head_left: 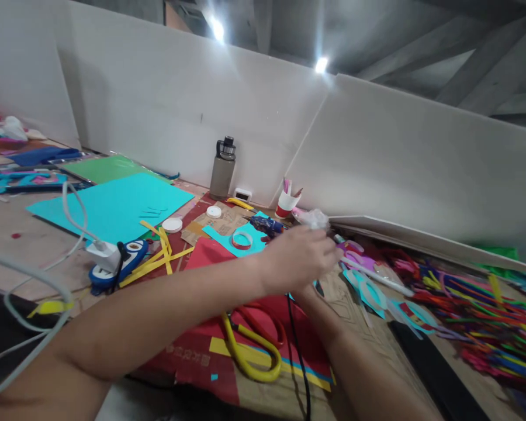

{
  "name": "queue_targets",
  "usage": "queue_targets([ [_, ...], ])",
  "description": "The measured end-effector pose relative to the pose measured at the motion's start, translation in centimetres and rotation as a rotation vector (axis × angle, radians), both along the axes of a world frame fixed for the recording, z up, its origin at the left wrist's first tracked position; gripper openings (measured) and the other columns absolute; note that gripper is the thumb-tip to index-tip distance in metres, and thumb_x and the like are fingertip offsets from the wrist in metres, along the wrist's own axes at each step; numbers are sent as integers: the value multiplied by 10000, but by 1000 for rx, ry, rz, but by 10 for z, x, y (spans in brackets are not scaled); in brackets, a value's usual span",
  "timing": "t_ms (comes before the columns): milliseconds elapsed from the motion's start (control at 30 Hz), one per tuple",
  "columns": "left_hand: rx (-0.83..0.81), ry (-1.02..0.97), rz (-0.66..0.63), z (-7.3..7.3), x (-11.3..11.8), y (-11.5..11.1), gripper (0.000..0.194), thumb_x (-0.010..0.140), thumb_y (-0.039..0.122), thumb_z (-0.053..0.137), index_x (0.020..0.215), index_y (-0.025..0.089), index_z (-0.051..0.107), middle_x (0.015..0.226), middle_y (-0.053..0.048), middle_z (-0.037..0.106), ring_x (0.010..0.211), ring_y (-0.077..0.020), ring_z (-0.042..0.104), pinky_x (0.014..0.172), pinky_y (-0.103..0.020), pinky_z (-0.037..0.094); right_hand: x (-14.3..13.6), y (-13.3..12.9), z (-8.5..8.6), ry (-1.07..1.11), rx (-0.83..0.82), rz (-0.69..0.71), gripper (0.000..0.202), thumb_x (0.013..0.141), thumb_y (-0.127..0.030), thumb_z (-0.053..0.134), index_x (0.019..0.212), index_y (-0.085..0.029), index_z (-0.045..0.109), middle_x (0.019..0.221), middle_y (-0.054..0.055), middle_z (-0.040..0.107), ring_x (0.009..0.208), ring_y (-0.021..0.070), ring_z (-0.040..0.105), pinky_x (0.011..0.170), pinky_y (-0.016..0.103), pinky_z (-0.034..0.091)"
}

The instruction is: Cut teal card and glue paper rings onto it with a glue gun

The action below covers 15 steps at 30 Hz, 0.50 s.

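Note:
My left hand (301, 257) reaches across the middle of the worktop with curled fingers; whatever is in them, if anything, is hidden. Behind and below it is my right hand (304, 295), whose fingers are covered by the left one. A dark blue glue gun (266, 225) points left just beyond my hands; whether a hand grips it cannot be seen. A black cord (298, 356) runs down from under the hands. A crumpled clear plastic bag (316, 218) lies past my left fingers. Large scissors (267, 368) with yellow and red handles rest on red paper (206, 252) nearer to me.
Left are turquoise sheets (109, 204), yellow strips (166, 251) and a blue-white power strip (135, 254) with a plugged-in charger (103, 256). A tape roll (242, 239), bottle (221, 172) and paper cup (286, 204) stand behind. Right are pipe cleaners (486, 316) and a black bar (433, 368).

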<state>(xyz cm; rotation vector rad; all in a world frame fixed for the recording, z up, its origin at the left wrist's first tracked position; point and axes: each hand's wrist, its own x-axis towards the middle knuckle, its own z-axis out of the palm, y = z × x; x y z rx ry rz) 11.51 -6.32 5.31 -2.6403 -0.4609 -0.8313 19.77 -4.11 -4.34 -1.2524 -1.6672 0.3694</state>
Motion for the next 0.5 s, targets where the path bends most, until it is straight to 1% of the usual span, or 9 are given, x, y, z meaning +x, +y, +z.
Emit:
queue_targets([
  [33, 43, 14, 38, -6, 6, -6, 209, 878, 147, 438, 987, 118, 615, 972, -100, 635, 923, -201, 547, 743, -328, 388, -6, -2, 0, 32, 110, -302, 354, 891, -267, 324, 822, -170, 657, 676, 137, 581, 737, 269, 498, 652, 431, 385],
  [67, 60, 14, 84, -10, 11, -11, 212, 874, 139, 437, 1003, 112, 603, 953, -104, 627, 916, -203, 543, 730, -328, 382, -11, -5, 1, 16, 188, -514, 366, 896, -251, 306, 859, -168, 661, 744, 168, 593, 814, 295, 503, 687, 461, 377],
  [100, 68, 7, 103, -13, 15, -15, 198, 867, 139, 442, 979, 106, 602, 920, -103, 621, 894, -206, 542, 710, -327, 377, -14, -8, 3, -15, 254, -677, 354, 889, -247, 319, 876, -163, 663, 799, 194, 594, 874, 322, 495, 713, 489, 364],
  [133, 73, -4, 108, -15, 17, -16, 181, 862, 140, 446, 945, 103, 602, 889, -101, 614, 874, -206, 540, 697, -325, 372, -16, -11, 6, -55, 293, -771, 334, 880, -254, 345, 891, -156, 664, 854, 215, 591, 925, 343, 482, 745, 515, 348],
  [167, 76, -17, 107, -16, 19, -17, 165, 855, 139, 451, 912, 102, 601, 861, -99, 607, 855, -207, 537, 686, -324, 368, -16, -13, 9, -104, 311, -818, 321, 872, -259, 364, 897, -153, 667, 897, 229, 585, 957, 357, 468, 768, 532, 332],
  [200, 81, -30, 99, -16, 20, -17, 151, 848, 137, 454, 877, 102, 598, 837, -98, 601, 839, -208, 536, 677, -324, 366, -15, -15, 12, -150, 318, -834, 312, 865, -266, 380, 885, -153, 671, 921, 239, 579, 972, 368, 459, 778, 543, 320],
  [333, 106, -88, 77, -14, 19, -14, 137, 840, 124, 441, 811, 114, 574, 790, -95, 585, 791, -210, 534, 657, -328, 364, -11, -19, 18, -262, 306, -798, 302, 851, -285, 404, 804, -175, 682, 929, 246, 574, 990, 388, 442, 753, 544, 307],
  [400, 112, -108, 64, -14, 19, -15, 143, 846, 124, 425, 800, 121, 561, 779, -93, 581, 770, -209, 534, 648, -329, 366, -10, -20, 16, -266, 306, -800, 299, 847, -284, 409, 804, -174, 684, 921, 245, 573, 979, 385, 442, 737, 533, 310],
  [500, 110, -120, 47, -15, 17, -15, 148, 856, 132, 409, 800, 126, 546, 779, -88, 576, 746, -201, 537, 643, -325, 375, -7, -19, 10, -247, 307, -797, 286, 837, -299, 429, 795, -179, 685, 885, 240, 578, 964, 384, 439, 709, 516, 314],
])
